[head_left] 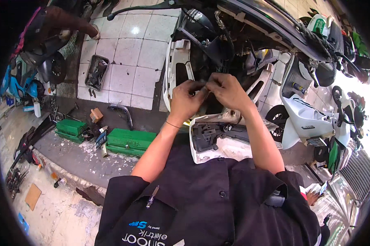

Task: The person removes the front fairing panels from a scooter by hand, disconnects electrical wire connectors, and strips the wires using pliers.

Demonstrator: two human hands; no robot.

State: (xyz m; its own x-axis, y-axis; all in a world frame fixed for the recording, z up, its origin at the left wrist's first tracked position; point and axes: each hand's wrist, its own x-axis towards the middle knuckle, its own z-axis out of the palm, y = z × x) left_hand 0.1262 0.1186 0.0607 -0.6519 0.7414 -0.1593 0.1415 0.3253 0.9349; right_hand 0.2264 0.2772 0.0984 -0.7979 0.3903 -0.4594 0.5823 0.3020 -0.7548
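My left hand [185, 102] and my right hand [226, 91] meet at the middle of a partly dismantled scooter, fingertips pinched close together over a dark interior [209, 57]. Both grip something small and dark that is too hidden to name. White body panels [172, 74] flank them on the left and right. Below my hands, a white panel with black fittings inside [217, 153] sits against my front, between my forearms.
Green toolboxes [129, 139] and a curved metal piece [123, 115] lie on the dark ledge. A parts tray [97, 71] is on the tiled floor [140, 53]. Another person [66, 22] is at upper left. A white scooter [307, 115] stands right; handlebars [144, 9] cross above.
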